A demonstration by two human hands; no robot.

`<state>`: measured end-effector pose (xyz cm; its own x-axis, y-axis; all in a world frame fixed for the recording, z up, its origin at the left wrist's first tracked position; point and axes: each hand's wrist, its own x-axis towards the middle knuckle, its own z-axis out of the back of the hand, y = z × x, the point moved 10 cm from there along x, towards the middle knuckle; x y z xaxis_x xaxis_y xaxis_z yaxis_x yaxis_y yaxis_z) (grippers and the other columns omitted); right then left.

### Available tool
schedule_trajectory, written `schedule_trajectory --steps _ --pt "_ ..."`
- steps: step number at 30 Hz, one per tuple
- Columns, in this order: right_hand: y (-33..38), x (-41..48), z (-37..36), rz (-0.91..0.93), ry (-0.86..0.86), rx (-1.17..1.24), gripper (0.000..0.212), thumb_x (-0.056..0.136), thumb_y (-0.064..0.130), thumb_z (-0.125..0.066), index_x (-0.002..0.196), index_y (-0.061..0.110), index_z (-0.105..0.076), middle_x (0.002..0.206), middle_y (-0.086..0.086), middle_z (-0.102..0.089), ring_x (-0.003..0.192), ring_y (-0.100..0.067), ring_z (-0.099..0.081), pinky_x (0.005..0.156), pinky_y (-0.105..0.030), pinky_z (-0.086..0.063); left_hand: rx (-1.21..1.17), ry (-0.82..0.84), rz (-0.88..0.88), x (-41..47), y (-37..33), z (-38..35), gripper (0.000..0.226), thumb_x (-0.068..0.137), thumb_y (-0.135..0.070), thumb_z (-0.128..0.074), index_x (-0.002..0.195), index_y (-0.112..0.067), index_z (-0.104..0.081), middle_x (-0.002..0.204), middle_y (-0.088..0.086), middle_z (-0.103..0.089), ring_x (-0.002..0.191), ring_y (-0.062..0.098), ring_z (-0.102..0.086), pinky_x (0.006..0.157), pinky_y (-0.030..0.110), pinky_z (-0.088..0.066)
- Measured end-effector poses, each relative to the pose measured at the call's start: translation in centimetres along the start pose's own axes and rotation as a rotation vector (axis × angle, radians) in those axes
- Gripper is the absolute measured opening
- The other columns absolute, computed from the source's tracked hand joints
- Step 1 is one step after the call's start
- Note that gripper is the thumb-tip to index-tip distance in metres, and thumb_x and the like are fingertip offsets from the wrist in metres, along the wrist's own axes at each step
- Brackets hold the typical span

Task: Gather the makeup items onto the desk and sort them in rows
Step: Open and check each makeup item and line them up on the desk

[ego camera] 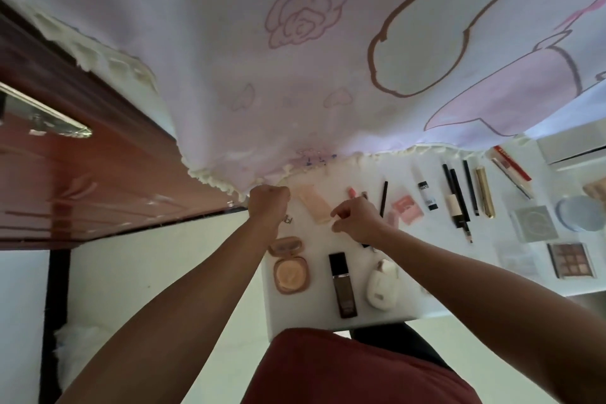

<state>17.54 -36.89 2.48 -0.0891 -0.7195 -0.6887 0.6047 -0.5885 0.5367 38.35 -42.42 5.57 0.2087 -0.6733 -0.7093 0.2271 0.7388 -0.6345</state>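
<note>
- Head view looking down: white desk [295, 308] w/ makeup laid out in rough rows. A pink rose-print cloth w/ cream frill [295, 75] hangs over the desk's far edge.
- Left hand [269, 203]: fingers curled into a tight fist at the frill, far-left corner of the desk. Can't tell if anything is inside.
- Right hand [357, 218]: fingers loosely curled, thumb & forefinger tips close, as if pinching. What it pinches, if anything, is hidden.
- Between the hands, flat on the desk: pale peach flat rectangular case [313, 203]. Just past the right hand: small pink lipstick tube [352, 192] & thin black pencil [383, 198].
- Near row, left to right: open round peach powder compact [288, 267], tall dark rectangular bottle [342, 285], white egg-shaped plastic device [382, 284].
- Further right: pink square blush [406, 208], long black pencils [459, 193], gold tube [485, 192], silver square compact [534, 223], pale blue round case [577, 213].
- Step in hand, my read: tidying the far-left end of the back row.
- To do it well: lay each piece parallel to its neighbours w/ even gaps & ends in line w/ the pencils. Keep forearms lifted so they don't sweep the near row, and keep the frill off the items.
- Containers: the powder compact lies w/ lid folded back, one peach pan inside.
- The brown-toned eyeshadow palette [570, 259] shows a grid of tan & brown pans.
- Clear plastic packet [518, 257] beside it: contents too faint to tell.
</note>
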Motion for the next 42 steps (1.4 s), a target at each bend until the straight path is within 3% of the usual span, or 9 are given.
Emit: schedule_trajectory --steps 3,8,11,15,20,27,36,40,42 --pt "1.1 0.0 -2.0 0.056 -0.02 -0.101 0.032 0.082 0.016 -0.073 0.114 0.016 -0.07 0.128 -0.007 -0.063 0.146 -0.023 -0.025 0.105 -0.027 -0.027 -0.027 0.036 -0.02 -1.0 0.5 1.9 0.015 0.084 -0.009 -0.06 0.069 -0.009 -0.057 0.067 0.01 -0.053 0.061 0.024 -0.05 0.06 0.032 -0.042" --pt "2.3 -1.0 -3.6 0.134 -0.126 -0.248 0.03 0.082 0.01 -0.063 0.111 0.016 -0.066 0.115 -0.006 -0.065 0.111 -0.027 -0.057 0.083 -0.027 -0.04 0.004 0.064 -0.014 -1.5 2.9 4.8 0.013 0.087 -0.006 -0.053 0.076 -0.009 -0.057 0.07 0.008 -0.057 0.06 0.022 -0.055 0.056 0.028 -0.045" --pt "2.6 -1.2 -4.5 0.16 -0.125 -0.336 0.031 0.081 0.016 -0.068 0.112 0.017 -0.061 0.114 -0.005 -0.061 0.104 -0.027 -0.058 0.075 -0.029 -0.039 0.038 0.072 -0.015 -1.3 3.8 5.9 0.011 0.088 -0.007 -0.054 0.078 -0.01 -0.057 0.071 0.008 -0.06 0.06 0.02 -0.057 0.056 0.028 -0.046" --pt "3.1 -1.3 -3.8 0.173 -0.153 -0.301 0.046 0.076 0.038 -0.077 0.115 0.022 -0.06 0.114 0.002 -0.059 0.103 -0.019 -0.057 0.088 -0.034 -0.042 0.095 0.088 -0.048 -1.3 3.4 6.3 0.006 0.088 -0.008 -0.055 0.084 -0.007 -0.059 0.073 0.009 -0.062 0.059 0.019 -0.057 0.057 0.028 -0.046" --pt "3.8 0.6 -0.7 0.126 -0.322 -0.278 0.037 0.09 0.033 -0.063 0.124 0.019 -0.058 0.121 -0.006 -0.06 0.111 -0.025 -0.059 0.109 -0.041 -0.031 0.195 0.104 -0.107 -1.4 3.4 6.6 0.008 0.086 -0.012 -0.057 0.079 -0.011 -0.061 0.074 0.008 -0.066 0.062 0.021 -0.06 0.061 0.027 -0.046" --pt "4.3 2.5 -1.9 0.023 -0.249 -0.306 0.043 0.09 0.031 -0.067 0.127 0.012 -0.054 0.11 -0.013 -0.066 0.113 -0.033 -0.054 0.076 -0.033 -0.035 0.295 0.068 -0.154 -1.9 3.8 7.7 0.008 0.084 -0.021 -0.057 0.076 -0.019 -0.061 0.089 0.007 -0.07 0.087 0.03 -0.067 0.076 0.038 -0.054" --pt "3.7 0.2 -0.5 0.027 -0.308 -0.249 0.044 0.089 0.041 -0.067 0.125 0.017 -0.056 0.108 -0.007 -0.069 0.109 -0.026 -0.059 0.094 -0.038 -0.043 0.371 0.103 -0.257 -2.6 3.0 7.2 0.007 0.083 -0.018 -0.06 0.077 -0.016 -0.064 0.083 0.007 -0.07 0.082 0.028 -0.068 0.077 0.043 -0.056" --pt "2.6 -3.9 -0.3 0.022 -0.301 -0.465 0.04 0.09 0.048 -0.061 0.121 0.023 -0.062 0.147 0.0 -0.048 0.119 -0.023 -0.058 0.09 -0.036 -0.042 0.423 0.142 -0.323 -2.8 2.5 6.6 0.007 0.082 -0.017 -0.061 0.076 -0.02 -0.061 0.087 0.007 -0.069 0.084 0.028 -0.068 0.081 0.045 -0.056" --pt "1.2 -5.9 -1.7 -0.02 -0.24 -0.528 0.044 0.089 0.052 -0.061 0.12 0.02 -0.061 0.139 -0.002 -0.056 0.114 -0.021 -0.06 0.095 -0.036 -0.041 0.447 0.167 -0.337 -3.0 2.5 6.3 0.01 0.083 -0.018 -0.061 0.074 -0.023 -0.06 0.087 0.007 -0.069 0.084 0.028 -0.068 0.081 0.045 -0.056"
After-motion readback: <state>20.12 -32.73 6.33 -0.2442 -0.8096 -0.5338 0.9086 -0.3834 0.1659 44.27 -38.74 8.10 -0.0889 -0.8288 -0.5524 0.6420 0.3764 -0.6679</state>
